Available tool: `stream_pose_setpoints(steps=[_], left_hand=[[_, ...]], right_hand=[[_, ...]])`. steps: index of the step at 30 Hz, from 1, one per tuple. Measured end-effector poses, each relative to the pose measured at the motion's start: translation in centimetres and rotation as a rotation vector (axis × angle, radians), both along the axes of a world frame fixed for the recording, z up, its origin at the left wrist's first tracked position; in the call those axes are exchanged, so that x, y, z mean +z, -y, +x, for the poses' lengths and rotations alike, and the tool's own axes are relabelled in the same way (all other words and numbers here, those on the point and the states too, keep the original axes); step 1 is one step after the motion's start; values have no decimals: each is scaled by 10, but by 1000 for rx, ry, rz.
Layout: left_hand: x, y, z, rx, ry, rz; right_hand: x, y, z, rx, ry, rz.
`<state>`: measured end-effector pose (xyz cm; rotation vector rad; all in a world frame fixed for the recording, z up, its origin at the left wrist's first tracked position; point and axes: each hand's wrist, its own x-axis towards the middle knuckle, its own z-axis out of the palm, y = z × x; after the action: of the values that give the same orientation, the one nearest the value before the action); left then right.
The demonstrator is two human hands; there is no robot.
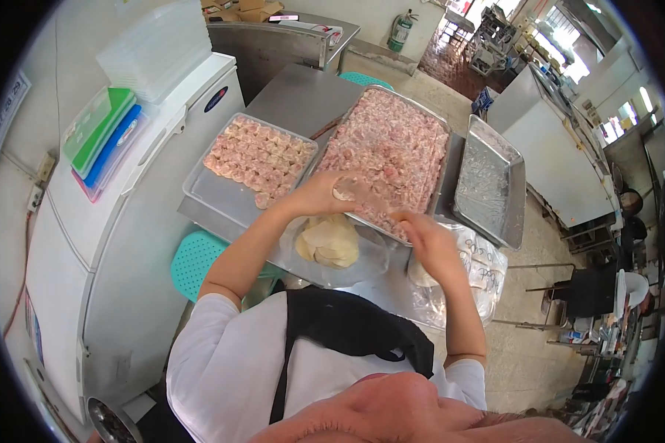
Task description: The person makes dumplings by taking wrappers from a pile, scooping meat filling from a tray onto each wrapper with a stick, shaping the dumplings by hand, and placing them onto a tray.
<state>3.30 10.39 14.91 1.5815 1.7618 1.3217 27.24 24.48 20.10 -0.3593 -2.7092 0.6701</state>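
My left hand [331,193] is curled round a pale dumpling wrapper [344,190] over the near left edge of the meat tray. My right hand [427,240] is closed, its fingertips at the near edge of the ground meat [384,151]; what it grips is too small and blurred to make out. The pinkish meat fills a large metal tray [445,159]. Below my left hand, a stack of round wrappers [328,242] lies on a clear plastic sheet [373,260]. To the left, a shallow tray [222,190] holds rows of filled dumplings [257,156].
At right are a metal pan [488,177] and a plastic-wrapped package with writing [480,258]. A white chest freezer [148,199] stands left, with coloured lids [103,140] on top. Teal stools [197,264] sit by the metal table [292,92].
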Motion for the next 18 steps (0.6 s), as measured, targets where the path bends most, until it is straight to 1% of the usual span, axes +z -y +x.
stream_pose_setpoints(steps=[1, 2, 4, 6, 7, 8, 10, 11, 12, 13, 14, 15, 16, 17, 18], left_hand=[[11, 8, -5, -74, 78, -107], [8, 15, -12, -79, 79, -110], [4, 32, -30, 87, 65, -142], [11, 59, -50, 133, 75, -185], [14, 74, -61, 173, 88, -227], [3, 89, -77, 171, 90, -239], [-35, 120, -116, 355, -260, -111], [-48, 136, -132, 355, -259, -117], [-59, 151, -146, 356, -171, -278], [-72, 161, -159, 354, -83, -439], [-89, 168, -164, 348, -84, -444], [-112, 177, -163, 392, -230, -366], [-119, 185, -158, 434, -374, -284], [-126, 190, -154, 425, -373, -286], [-126, 189, -145, 425, -252, -377]], right_hand=[[-18, 5, -11, 11, 84, 5], [-28, 9, -18, 6, 85, 1], [-36, 17, -34, 47, 127, -179], [-39, 23, -42, 67, 79, -190], [-41, 27, -45, 29, 36, -225], [-43, 32, -46, -9, -5, -259], [-52, 41, -45, -57, -11, -302], [-55, 46, -44, -79, -22, -341], [-59, 49, -42, -102, -35, -377], [-66, 50, -39, -172, 25, -414], [-71, 53, -36, -178, 25, -419], [-74, 58, -35, -240, 16, -511], [-76, 62, -32, -305, 7, -602], [-86, 62, -30, -320, -43, -642], [-87, 65, -28, -329, -43, -644]])
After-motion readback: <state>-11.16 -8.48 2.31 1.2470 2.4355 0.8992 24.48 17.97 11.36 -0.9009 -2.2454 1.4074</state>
